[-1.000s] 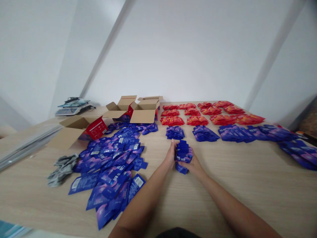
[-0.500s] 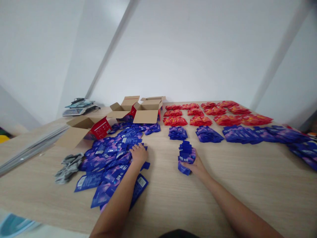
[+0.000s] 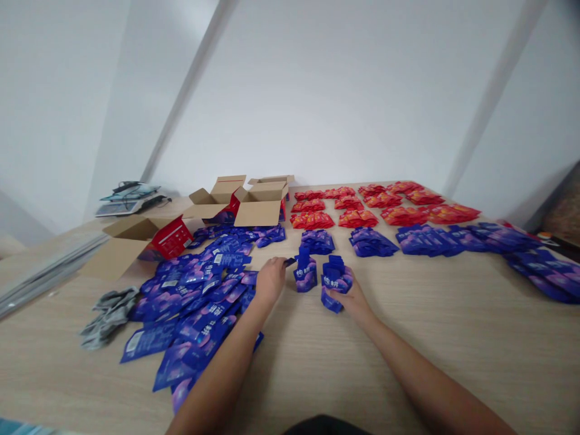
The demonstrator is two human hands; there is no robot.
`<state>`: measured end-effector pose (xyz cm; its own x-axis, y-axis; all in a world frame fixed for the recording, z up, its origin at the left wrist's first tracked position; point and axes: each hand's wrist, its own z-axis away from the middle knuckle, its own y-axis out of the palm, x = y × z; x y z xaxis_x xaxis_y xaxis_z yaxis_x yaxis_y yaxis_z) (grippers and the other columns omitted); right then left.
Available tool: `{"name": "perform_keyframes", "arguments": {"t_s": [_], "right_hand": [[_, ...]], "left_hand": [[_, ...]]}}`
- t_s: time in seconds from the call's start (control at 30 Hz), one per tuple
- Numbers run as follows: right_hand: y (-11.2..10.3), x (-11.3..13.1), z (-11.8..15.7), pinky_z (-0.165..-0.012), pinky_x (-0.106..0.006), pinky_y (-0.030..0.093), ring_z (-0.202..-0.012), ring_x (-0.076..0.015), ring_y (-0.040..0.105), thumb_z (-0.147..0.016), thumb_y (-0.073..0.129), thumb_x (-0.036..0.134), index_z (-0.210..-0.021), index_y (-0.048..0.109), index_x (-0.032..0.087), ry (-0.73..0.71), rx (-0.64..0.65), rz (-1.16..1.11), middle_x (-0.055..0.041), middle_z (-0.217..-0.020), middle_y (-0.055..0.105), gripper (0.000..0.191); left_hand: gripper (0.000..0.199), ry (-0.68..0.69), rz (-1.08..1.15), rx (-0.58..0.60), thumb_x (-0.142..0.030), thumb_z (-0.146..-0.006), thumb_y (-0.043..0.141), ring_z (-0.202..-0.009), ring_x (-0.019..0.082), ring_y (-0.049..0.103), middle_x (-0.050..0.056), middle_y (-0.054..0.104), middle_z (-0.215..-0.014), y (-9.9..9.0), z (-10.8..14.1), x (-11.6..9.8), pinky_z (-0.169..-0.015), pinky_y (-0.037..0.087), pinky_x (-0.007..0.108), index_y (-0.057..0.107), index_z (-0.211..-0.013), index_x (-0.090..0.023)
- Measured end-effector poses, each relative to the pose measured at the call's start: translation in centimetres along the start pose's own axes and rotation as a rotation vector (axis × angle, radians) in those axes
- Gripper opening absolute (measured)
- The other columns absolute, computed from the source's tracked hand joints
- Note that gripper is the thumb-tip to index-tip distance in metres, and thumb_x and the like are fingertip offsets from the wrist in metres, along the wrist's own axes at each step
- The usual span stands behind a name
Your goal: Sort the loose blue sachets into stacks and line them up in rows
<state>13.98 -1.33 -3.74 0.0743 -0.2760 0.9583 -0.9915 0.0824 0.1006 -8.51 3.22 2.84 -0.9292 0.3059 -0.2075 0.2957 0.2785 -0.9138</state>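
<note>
My right hand point(image 3: 351, 299) is closed round a small stack of blue pouches point(image 3: 334, 279), their printed fronts turned toward me. Just left of it, my left hand point(image 3: 272, 279) pinches a blue pouch point(image 3: 306, 275) by its side, held up above the table; whether it is one pouch or more I cannot tell. Below and left of my left hand spreads a loose heap of blue pouches point(image 3: 194, 314), partly hidden by my forearm. Behind the hands lie piles of blue pouches, the nearest pile point(image 3: 317, 241) straight beyond the held ones.
Rows of red pouches point(image 3: 357, 218) lie toward the wall. Open cardboard boxes point(image 3: 258, 212) stand at the back, another open box point(image 3: 111, 251) at left. A grey glove-like cloth point(image 3: 109, 317) lies beside the heap. A scale point(image 3: 120, 208) with things on it sits back left.
My left hand has risen off the heap and moved right, bringing a blue pouch beside the stack. My right hand still holds its stack. The view has shifted slightly.
</note>
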Motion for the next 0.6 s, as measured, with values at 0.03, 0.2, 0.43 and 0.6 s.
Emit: {"name": "perform_keyframes", "arguments": {"t_s": [0.03,0.2,0.43,0.6], "right_hand": [[0.0,0.1,0.0,-0.085,-0.044,0.051,-0.087,-0.0231,0.066,-0.059,0.078,0.031,-0.113,0.048,0.026,0.003,-0.004,0.007,-0.0028,-0.097,0.066,0.062],[0.0,0.3,0.0,-0.085,-0.042,0.051,-0.088,-0.0226,0.066,-0.059,0.078,0.031,-0.114,0.047,0.025,-0.009,-0.011,0.018,-0.0030,-0.099,0.066,0.063],[0.0,-0.5,-0.2,-0.085,-0.044,0.051,-0.089,-0.0233,0.066,-0.058,0.077,0.030,-0.115,0.047,0.026,0.006,-0.009,-0.035,-0.0037,-0.101,0.066,0.065],[-0.1,-0.5,-0.2,-0.085,-0.044,0.052,-0.088,-0.0239,0.067,-0.057,0.077,0.030,-0.115,0.048,0.026,0.007,-0.010,-0.043,-0.0037,-0.100,0.067,0.065]], "left_hand": [[0.027,-0.024,0.065,-0.020,-0.022,-0.093,0.034,-0.095,0.020,0.058,0.008,0.064,-0.100,-0.1,-0.1,-0.4,-0.081,0.039,0.028,0.059,-0.101,-0.020],[0.023,-0.173,0.330,-0.096,-0.031,-0.091,0.036,-0.073,0.019,0.056,0.003,0.060,-0.075,0.5,-0.9,-0.1,-0.068,0.037,0.026,0.055,-0.083,-0.021],[0.028,-0.314,0.743,-0.246,-0.040,-0.080,0.047,-0.062,0.014,0.046,-0.003,0.048,-0.060,1.2,-1.0,2.8,-0.061,0.036,0.023,0.046,-0.061,-0.020],[0.035,-0.371,0.866,-0.455,-0.044,-0.076,0.056,-0.055,0.010,0.035,-0.006,0.034,-0.057,-1.8,0.0,2.7,-0.053,0.030,0.020,0.039,-0.059,-0.020]]}}
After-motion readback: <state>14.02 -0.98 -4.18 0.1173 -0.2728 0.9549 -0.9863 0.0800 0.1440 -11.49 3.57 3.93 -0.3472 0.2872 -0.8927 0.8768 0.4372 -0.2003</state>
